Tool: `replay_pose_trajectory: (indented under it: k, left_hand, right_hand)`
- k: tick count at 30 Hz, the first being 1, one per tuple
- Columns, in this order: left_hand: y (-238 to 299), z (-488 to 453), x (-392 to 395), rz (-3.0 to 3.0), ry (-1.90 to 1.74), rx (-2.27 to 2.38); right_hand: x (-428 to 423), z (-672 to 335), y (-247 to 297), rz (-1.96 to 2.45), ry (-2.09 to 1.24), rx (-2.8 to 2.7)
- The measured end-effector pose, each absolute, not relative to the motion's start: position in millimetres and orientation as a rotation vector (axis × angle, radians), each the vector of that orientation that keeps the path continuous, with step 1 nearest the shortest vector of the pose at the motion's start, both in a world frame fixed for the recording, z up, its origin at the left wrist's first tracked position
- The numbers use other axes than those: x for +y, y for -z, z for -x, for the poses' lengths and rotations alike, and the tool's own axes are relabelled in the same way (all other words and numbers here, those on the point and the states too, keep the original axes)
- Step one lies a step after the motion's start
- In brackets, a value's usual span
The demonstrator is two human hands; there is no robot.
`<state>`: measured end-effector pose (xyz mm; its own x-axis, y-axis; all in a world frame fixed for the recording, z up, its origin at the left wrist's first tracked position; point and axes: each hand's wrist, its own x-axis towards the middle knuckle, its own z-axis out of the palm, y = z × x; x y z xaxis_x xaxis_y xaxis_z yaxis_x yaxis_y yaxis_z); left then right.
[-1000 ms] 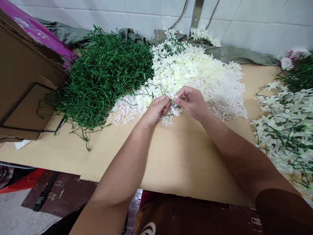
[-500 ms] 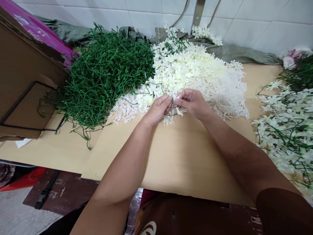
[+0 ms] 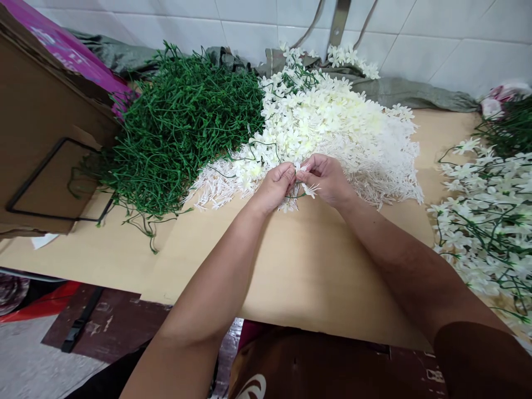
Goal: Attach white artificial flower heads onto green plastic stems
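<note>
The green stem [image 3: 296, 196] and the white flower [image 3: 300, 167] meet near the middle of the frame, just in front of the heap of loose flowers [image 3: 332, 111] and above the desk [image 3: 299, 260]. The person's left hand [image 3: 277, 184] appears to pinch the stem between thumb and curled fingers; the right hand [image 3: 326, 176] pinches the flower, its fingertips almost touching the left ones. A second flower [image 3: 311, 190] shows just below the right fingers, seemingly on the same stem.

Both parts should weigh next to nothing. The stem looks like bendy plastic, springy and perhaps a little slick, best held close to its tip so it does not flex away. The petals look thin and soft, easily creased, so a light grip low at the flower's base would suit.

The joint itself is hidden behind the fingertips, so how far the pieces fit together cannot be told. Most of the stem's length disappears behind the left hand. The frame cuts off the stemmed flowers [image 3: 490, 221] at the right edge and the cardboard box [image 3: 45, 116] at the left.
</note>
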<state>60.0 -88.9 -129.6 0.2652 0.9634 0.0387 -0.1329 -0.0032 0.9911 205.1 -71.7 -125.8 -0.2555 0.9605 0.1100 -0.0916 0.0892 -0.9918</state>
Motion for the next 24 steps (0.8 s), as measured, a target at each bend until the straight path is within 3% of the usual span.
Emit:
replay_pose_trajectory:
  k: [14,24]
  left_hand:
    - [127,-52,-86,-1.100,-1.112,0.938]
    - [121,-54,-90,-1.167,-1.088,0.891]
  right_hand:
    - [-76,-217,98,0.870,-1.546,-1.542]
    - [-74,-211,109,0.959,-1.552,-1.382]
